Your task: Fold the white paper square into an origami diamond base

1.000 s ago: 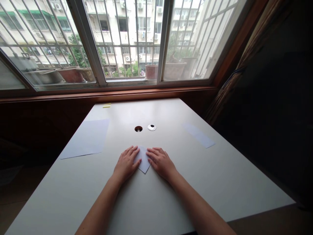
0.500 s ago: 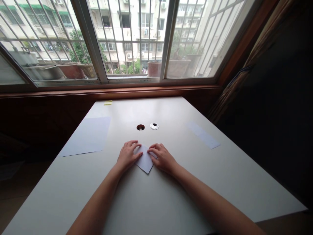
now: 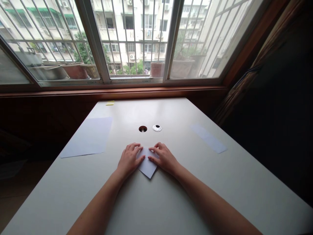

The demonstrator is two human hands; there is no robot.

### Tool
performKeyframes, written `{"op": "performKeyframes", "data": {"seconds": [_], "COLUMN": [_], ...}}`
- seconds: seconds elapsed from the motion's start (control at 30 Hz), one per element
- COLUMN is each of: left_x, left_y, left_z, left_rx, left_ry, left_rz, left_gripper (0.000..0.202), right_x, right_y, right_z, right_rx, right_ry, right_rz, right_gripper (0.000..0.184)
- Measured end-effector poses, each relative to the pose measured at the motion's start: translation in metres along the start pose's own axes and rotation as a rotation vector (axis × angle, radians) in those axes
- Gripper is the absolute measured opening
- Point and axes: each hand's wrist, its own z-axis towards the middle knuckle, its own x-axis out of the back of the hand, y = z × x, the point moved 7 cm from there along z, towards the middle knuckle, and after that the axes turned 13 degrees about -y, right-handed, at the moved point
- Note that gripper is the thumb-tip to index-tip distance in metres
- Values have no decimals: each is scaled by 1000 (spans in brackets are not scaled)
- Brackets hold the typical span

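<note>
A small piece of white paper (image 3: 148, 168), seemingly folded, lies on the white table (image 3: 151, 209) with one corner pointing toward me. On its left side rests my left hand (image 3: 129, 158), thumb and fingertips pressing on the paper. From the right, my right hand (image 3: 164, 158) holds the opposite side, its fingers curved and the thumb on top. The two thumbs sit close together near the paper's middle. Both side edges of the paper are hidden under the hands.
Larger white sheets (image 3: 86, 137) lie at the left, a pale paper strip (image 3: 209, 138) at the right. Beyond my hands are a round hole (image 3: 143, 129) and a silver ring-shaped cover (image 3: 157, 128). Yellow sticky notes (image 3: 110, 103) lie near the far edge, below a barred window (image 3: 137, 42).
My right thumb has shifted slightly on the paper, and both hands remain on it. The whole view has moved a little, so the table appears slightly further right.
</note>
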Motion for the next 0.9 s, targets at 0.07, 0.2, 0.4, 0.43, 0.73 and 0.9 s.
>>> {"op": "performKeyframes", "data": {"seconds": [0.07, 0.2, 0.4, 0.43, 0.73, 0.9], "left_x": [1, 3, 2, 2, -5, -7], "left_y": [2, 6, 10, 11, 16, 10], "left_z": [-1, -2, -5, -5, -8, -6], "left_rx": [2, 13, 33, 43, 112, 153], "left_ry": [9, 23, 30, 26, -31, -34], "left_rz": [4, 6, 2, 1, -43, -127], "left_gripper": [34, 33, 32, 32, 51, 53], "right_x": [0, 0, -1, -1, -2, -4], "right_y": [1, 4, 8, 8, 6, 9], "right_z": [-1, -6, -11, -11, -9, -9], "right_rx": [-7, -22, -53, -55, -68, -69], "right_ry": [-7, -27, -58, -60, -94, -124], "right_rz": [-6, 4, 26, 29, 47, 61], "right_gripper": [40, 45, 51, 51, 50, 54]}}
